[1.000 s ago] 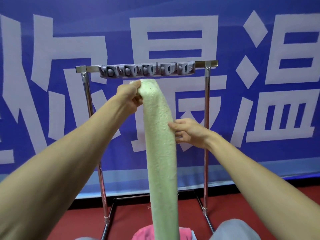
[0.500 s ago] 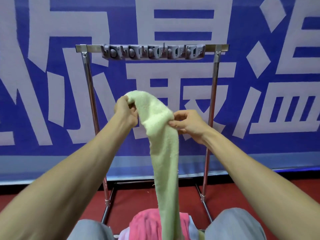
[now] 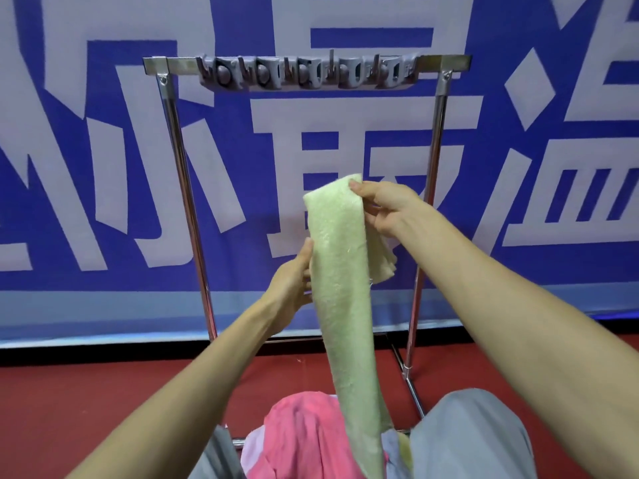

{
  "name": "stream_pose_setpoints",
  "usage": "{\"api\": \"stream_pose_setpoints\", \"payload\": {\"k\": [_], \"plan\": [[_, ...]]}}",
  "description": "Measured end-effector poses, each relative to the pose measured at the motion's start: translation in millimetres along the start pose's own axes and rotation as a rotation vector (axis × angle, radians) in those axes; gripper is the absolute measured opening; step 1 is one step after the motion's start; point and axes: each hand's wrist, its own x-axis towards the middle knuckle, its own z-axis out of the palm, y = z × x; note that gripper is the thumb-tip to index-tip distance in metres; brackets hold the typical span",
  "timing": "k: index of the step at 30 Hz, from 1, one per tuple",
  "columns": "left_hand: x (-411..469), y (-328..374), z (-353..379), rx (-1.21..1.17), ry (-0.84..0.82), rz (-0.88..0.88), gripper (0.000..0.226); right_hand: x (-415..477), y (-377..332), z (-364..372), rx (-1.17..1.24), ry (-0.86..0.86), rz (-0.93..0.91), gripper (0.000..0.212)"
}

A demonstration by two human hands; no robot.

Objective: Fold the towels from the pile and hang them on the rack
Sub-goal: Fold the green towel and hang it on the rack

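Presently the green towel (image 3: 340,271) hangs as a long, near-vertical strip between both hands, below the rack bar (image 3: 437,61). The right hand (image 3: 387,209) pinches its folded top end and stands nearer the bar. The left hand (image 3: 290,285) grips the strip's edge lower down.

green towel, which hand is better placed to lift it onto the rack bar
Right, probably. The right hand pinches the green towel at its top fold, nearest the rack bar; the left hand holds it lower down.
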Motion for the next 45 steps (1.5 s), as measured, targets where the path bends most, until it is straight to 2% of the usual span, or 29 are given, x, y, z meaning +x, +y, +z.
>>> {"api": "stream_pose_setpoints", "payload": {"k": [3,7,10,13,16,19,21,24,27,31,33,37,41,43,45], "plan": [[-6.5,-5.2,7.0,0.078,-0.066,0.101,0.022,-0.6,-3.9,-9.2,0.134,0.014,0.055,0.019],[-11.1,-11.9,17.7,0.09,-0.086,0.163,0.023,1.4,-6.6,-23.4,0.181,0.042,0.063,0.029],[-10.5,-8.8,18.5,0.108,-0.04,0.18,0.019,1.0,-6.8,-35.4,0.186,0.076,0.05,0.028],[-6.8,10.7,17.4,0.077,-0.037,0.214,0.024,1.8,-8.1,-47.9,0.189,0.059,0.051,0.025],[-2.1,38.8,20.3,0.061,-0.057,0.25,0.03,5.8,-9.5,-56.8,0.203,0.048,0.059,0.033],[1.4,55.4,27.1,0.105,-0.079,0.279,0.028,8.2,-10.0,-62.9,0.189,0.051,0.063,0.038],[2.1,59.8,30.9,0.143,-0.091,0.286,0.027,8.5,-9.2,-66.3,0.155,0.041,0.061,0.033],[1.8,64.7,32.3,0.207,-0.1,0.274,0.027,9.0,-5.6,-70.2,0.052,0.04,0.07,0.015],[2.9,71.8,33.3,0.271,-0.119,0.272,0.025,9.0,-0.5,-74.8,-0.138,0.021,0.09,0.021],[7.7,89.4,37.5,0.397,-0.143,0.266,0.022,5.6,2.8,-71.7,-0.651,-0.04,0.102,0.02],[11.5,98.4,38.1,0.463,-0.16,0.271,0.022,3.6,2.5,-63.8,-0.842,-0.083,-0.006,0.024],[11.7,114.1,32.9,0.536,-0.201,0.265,0.022,3.0,4.5,-44.5,-0.691,-0.204,-0.152,0.025],[4.9,130.3,19.9,0.52,-0.203,0.265,0.021,10.4,12.1,-23.1,-0.391,-0.366,-0.05,0.05],[2.2,138.5,12.8,0.537,-0.186,0.26,0.02,12.1,15.1,-12.5,-0.319,-0.387,-0.01,0.065],[1.5,145.5,4.1,0.547,-0.167,0.256,0.02,9.9,14.6,-2.4,-0.28,-0.385,0.007,0.067]]}}
